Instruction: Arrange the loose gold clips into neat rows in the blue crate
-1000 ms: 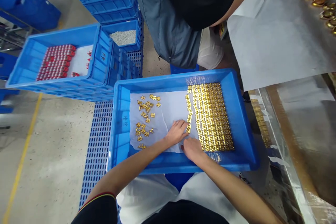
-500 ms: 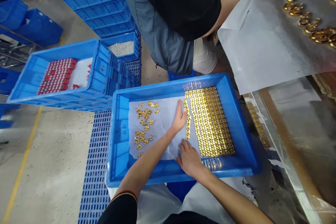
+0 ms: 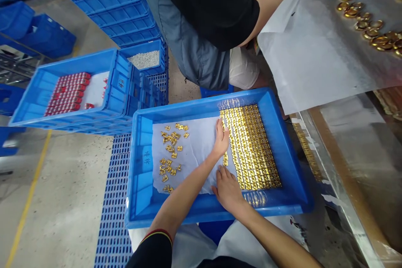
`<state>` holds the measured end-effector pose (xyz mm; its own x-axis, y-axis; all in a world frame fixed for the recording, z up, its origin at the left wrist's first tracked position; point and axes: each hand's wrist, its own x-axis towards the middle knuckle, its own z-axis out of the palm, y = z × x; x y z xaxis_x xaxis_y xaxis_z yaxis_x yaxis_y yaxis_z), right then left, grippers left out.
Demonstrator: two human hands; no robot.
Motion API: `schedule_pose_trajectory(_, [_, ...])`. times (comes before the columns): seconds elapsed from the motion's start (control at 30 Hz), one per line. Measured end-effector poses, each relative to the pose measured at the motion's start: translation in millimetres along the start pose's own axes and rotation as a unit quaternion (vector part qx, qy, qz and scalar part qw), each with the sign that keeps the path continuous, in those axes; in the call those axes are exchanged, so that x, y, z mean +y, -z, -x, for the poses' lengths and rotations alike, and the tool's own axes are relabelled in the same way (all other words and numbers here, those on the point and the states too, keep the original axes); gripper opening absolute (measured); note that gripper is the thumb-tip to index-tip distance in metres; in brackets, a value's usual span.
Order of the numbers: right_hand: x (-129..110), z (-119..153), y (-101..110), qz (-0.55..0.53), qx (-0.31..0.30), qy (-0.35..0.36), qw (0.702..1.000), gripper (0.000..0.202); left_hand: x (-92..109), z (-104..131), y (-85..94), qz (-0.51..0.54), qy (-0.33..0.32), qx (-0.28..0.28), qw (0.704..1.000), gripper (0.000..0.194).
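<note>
Small shiny gold metal pieces (image 3: 251, 146) lie in tight rows at the right side of a blue plastic tray (image 3: 201, 106). A white paper sheet (image 3: 197, 146) lines the tray, and loose gold pieces (image 3: 171, 137) are scattered over its left part. My left hand (image 3: 221, 139) rests on edge with fingers stretched out, against the leftmost column of pieces and covering much of it. Close to that column's near end, my right hand (image 3: 228, 189) lies palm down, fingers extended. Neither hand visibly grips a piece.
At left, a stacked blue tray (image 3: 72, 119) holds rows of red pieces (image 3: 67, 92). Behind it stand tall blue crates (image 3: 103, 0). A co-worker in a black sleeve (image 3: 213, 8) sits just beyond my tray. Gold rings (image 3: 377, 37) lie on paper on the right-hand table.
My left hand has moved slightly right, up against the leftmost column, which now sits closer to the block at its far end. My right hand has barely moved.
</note>
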<state>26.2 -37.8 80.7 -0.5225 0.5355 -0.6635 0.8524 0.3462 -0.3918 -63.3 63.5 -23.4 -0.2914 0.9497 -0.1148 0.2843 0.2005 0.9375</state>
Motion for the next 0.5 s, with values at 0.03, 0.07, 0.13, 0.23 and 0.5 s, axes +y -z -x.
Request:
schedule_pose_trajectory(0.03, [1.2,0.4,0.4,0.001,0.001,-0.001,1.000,0.056,2.2,-1.0,-0.3,0.008,0.003,0.002,1.000,0.059])
schedule_pose_trajectory(0.07, [2.4,0.7,0.6,0.000,0.003,-0.002,1.000,0.056,4.3,-1.8,-0.2,0.016,0.007,0.004,1.000,0.059])
schedule_pose_trajectory(0.13, [4.8,1.2,0.4,-0.002,0.015,-0.003,1.000,0.054,8.2,-2.7,1.2,0.033,0.014,0.011,0.999,0.058])
schedule_pose_trajectory(0.23, [6.4,1.7,-0.5,-0.004,0.032,-0.004,0.999,0.051,12.2,-2.6,3.2,0.063,0.034,0.043,0.997,0.057])
schedule_pose_trajectory(0.5, [6.5,0.9,-1.0,-0.023,0.027,0.000,0.999,0.050,18.0,-4.0,-8.7,0.145,0.074,0.096,0.982,0.060])
